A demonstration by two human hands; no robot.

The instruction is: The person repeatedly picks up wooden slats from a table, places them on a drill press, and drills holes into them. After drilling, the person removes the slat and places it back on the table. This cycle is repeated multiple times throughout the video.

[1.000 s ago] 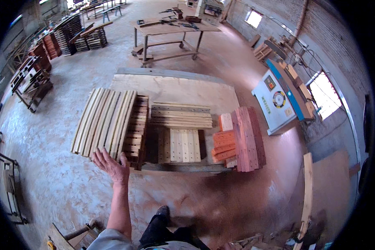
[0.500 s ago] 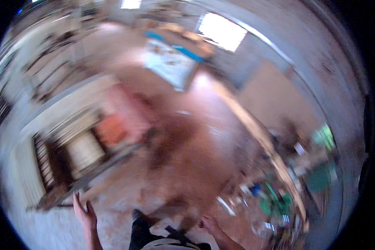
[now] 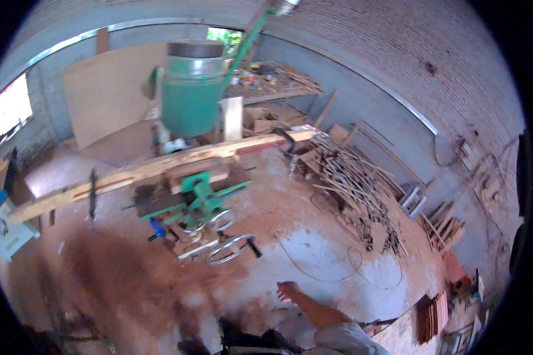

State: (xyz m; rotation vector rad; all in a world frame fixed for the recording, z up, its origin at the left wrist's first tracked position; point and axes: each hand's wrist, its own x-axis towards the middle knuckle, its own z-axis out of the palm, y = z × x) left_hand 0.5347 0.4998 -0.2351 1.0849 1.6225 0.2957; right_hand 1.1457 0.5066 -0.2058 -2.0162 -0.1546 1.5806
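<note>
My right hand (image 3: 289,291) reaches in from the lower edge, over the reddish, dusty floor. Its fingers are loosely bent and a little apart, with nothing seen in them. No thing touches it. Nearest ahead and to the left stands a green machine (image 3: 204,198) with a metal handwheel (image 3: 231,249) on its near side. A long wooden beam (image 3: 177,158) lies across behind it, with a dark clamp (image 3: 284,139) near the right end. My left hand is out of the picture.
A large green drum (image 3: 190,97) stands behind the beam. Many thin wood strips (image 3: 361,183) are heaped at the right, and a thin cable (image 3: 314,277) loops over the floor. Stacked reddish boards (image 3: 433,316) stand at the lower right. A cluttered workbench (image 3: 272,90) lines the far wall.
My view has swung to the right, bringing the green machine and wood heap toward the middle. My left hand has gone out of view, as has the pale wooden furniture frame at the left.
</note>
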